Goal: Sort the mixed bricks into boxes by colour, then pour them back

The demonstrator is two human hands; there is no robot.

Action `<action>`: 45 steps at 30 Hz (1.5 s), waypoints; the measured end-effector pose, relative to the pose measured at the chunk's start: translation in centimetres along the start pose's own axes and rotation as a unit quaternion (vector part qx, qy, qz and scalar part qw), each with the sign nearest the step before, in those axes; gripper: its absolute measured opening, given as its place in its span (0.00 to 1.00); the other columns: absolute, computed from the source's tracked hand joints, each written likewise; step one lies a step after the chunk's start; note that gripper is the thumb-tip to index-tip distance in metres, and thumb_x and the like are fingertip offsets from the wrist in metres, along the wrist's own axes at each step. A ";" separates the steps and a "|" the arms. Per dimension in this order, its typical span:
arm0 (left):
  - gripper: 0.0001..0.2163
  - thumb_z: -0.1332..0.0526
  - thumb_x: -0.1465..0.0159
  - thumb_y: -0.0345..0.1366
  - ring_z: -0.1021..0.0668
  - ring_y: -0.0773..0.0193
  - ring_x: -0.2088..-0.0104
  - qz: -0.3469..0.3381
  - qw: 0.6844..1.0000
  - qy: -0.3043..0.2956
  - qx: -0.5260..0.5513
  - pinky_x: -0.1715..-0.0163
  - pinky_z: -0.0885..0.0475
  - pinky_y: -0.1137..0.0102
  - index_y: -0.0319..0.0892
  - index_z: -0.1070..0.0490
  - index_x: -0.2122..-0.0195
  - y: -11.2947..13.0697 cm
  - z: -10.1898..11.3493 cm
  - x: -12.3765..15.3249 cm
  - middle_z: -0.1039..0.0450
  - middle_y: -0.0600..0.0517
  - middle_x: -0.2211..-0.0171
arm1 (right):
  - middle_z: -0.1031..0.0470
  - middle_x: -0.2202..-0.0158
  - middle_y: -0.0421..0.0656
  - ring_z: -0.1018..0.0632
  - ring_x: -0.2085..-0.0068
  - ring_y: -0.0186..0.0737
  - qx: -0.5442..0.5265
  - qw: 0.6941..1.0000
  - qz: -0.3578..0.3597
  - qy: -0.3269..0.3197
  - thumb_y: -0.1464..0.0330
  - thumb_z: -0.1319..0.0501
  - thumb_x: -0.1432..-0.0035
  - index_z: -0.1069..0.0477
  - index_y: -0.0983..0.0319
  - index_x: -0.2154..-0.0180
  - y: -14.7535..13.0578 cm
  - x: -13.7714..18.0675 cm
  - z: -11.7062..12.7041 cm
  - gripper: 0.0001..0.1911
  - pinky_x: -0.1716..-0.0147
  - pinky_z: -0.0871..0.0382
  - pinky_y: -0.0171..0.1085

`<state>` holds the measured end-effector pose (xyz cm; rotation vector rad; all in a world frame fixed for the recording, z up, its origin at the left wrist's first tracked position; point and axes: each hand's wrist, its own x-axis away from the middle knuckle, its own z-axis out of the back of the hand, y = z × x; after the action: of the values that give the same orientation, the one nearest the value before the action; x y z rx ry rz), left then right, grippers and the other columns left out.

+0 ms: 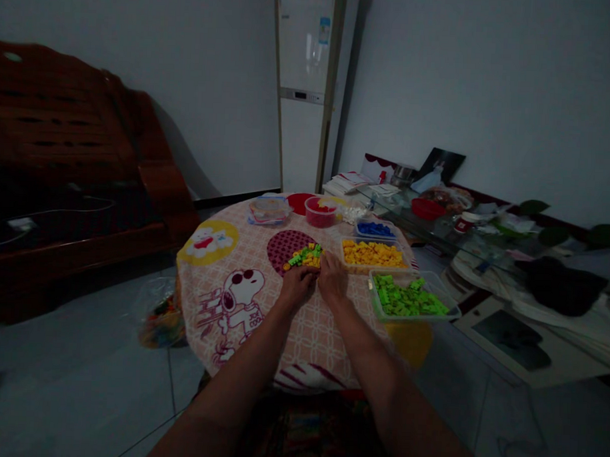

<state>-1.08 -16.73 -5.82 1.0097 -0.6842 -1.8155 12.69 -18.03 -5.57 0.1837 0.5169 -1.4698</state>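
Observation:
A small pile of green and yellow plastic pieces (305, 256), which look like toy building blocks, lies near the middle of the cloth-covered round table (275, 347). At its near edge my left hand (299, 285) has its fingers curled. My right hand (332, 277) is beside it on the right, fingers bent and pressed together at the edge of the pile. The hands almost meet, and what they pinch is too small and dark to make out. To the right are loose yellow pieces (374, 253), green pieces (407, 297) and blue pieces (375, 229), sorted by colour in clear boxes.
Stacked lidded containers (269, 210) and a round pink tub (320, 212) stand at the table's back. A cluttered glass table (410, 215) is at right, a wooden bench (151, 176) at left. A plastic bag of colourful pieces (162, 322) rests on the floor.

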 end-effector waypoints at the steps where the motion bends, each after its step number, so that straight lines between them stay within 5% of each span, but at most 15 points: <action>1: 0.15 0.43 0.42 0.29 0.18 0.59 0.60 0.000 1.000 0.000 0.002 0.52 0.25 0.66 0.41 0.17 0.60 0.0 0.0 0.0 0.16 0.49 0.60 | 0.36 0.33 0.54 0.36 0.34 0.48 -0.004 1.000 -0.011 0.006 0.73 0.53 0.30 0.35 0.64 0.36 -0.1 -0.3 -0.2 0.24 0.36 0.42 0.45; 8: 0.16 0.44 0.42 0.30 0.19 0.60 0.64 -0.003 1.000 -0.005 0.012 0.56 0.25 0.68 0.41 0.18 0.60 -0.8 0.1 0.0 0.17 0.50 0.64 | 0.33 0.36 0.53 0.36 0.37 0.48 -0.023 0.997 -0.075 -0.017 0.63 0.51 0.27 0.34 0.63 0.38 -0.7 -3.5 -1.1 0.22 0.37 0.45 0.45; 15: 0.15 0.44 0.41 0.30 0.19 0.59 0.61 0.009 1.000 0.009 0.004 0.53 0.26 0.66 0.41 0.18 0.60 -1.2 -0.3 -0.1 0.17 0.49 0.63 | 0.24 0.49 0.51 0.29 0.46 0.45 -0.009 0.994 -0.078 -0.076 0.67 0.53 0.28 0.25 0.64 0.52 -0.6 -3.2 -0.4 0.19 0.44 0.40 0.42; 24: 0.12 0.43 0.41 0.28 0.19 0.60 0.61 0.027 0.998 0.035 0.040 0.55 0.25 0.66 0.40 0.19 0.62 -1.5 -0.5 -0.2 0.18 0.48 0.62 | 0.22 0.46 0.47 0.25 0.46 0.38 -0.148 0.986 -0.081 0.014 0.74 0.52 0.31 0.27 0.62 0.45 -0.7 1.3 1.0 0.21 0.44 0.37 0.34; 28: 0.11 0.43 0.41 0.28 0.20 0.61 0.65 0.040 0.997 0.031 0.064 0.61 0.25 0.69 0.39 0.20 0.63 -1.6 -0.7 -0.1 0.18 0.48 0.66 | 0.21 0.48 0.48 0.23 0.48 0.41 -0.128 0.973 -0.182 0.063 0.72 0.51 0.32 0.25 0.62 0.46 0.6 2.6 2.0 0.21 0.46 0.35 0.36; 32: 0.12 0.44 0.40 0.28 0.21 0.63 0.70 0.040 0.996 0.020 0.080 0.65 0.26 0.70 0.38 0.20 0.62 -1.6 -0.8 -0.1 0.19 0.49 0.67 | 0.18 0.54 0.49 0.19 0.55 0.44 -0.047 0.965 -0.258 -0.019 0.68 0.50 0.30 0.26 0.58 0.44 1.1 2.7 2.5 0.20 0.53 0.31 0.38; 40: 0.12 0.43 0.41 0.28 0.20 0.63 0.69 0.030 0.997 0.030 0.064 0.64 0.26 0.70 0.39 0.19 0.61 -2.1 -0.9 -0.3 0.19 0.49 0.70 | 0.19 0.55 0.53 0.17 0.55 0.45 0.039 0.967 -0.216 -0.129 0.69 0.55 0.28 0.27 0.61 0.47 0.4 1.0 2.2 0.20 0.56 0.27 0.42; 45: 0.12 0.42 0.41 0.28 0.20 0.63 0.69 0.030 0.997 0.029 0.063 0.64 0.25 0.70 0.40 0.19 0.62 -2.0 -0.9 -0.2 0.19 0.50 0.70 | 0.19 0.55 0.53 0.17 0.55 0.45 0.049 0.966 -0.214 -0.138 0.72 0.55 0.29 0.27 0.61 0.50 0.4 0.4 2.4 0.19 0.57 0.27 0.40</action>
<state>-1.16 -15.72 -7.77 1.1085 -0.7941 -1.7027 13.59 -19.41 -3.71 -0.0620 0.2640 -1.9084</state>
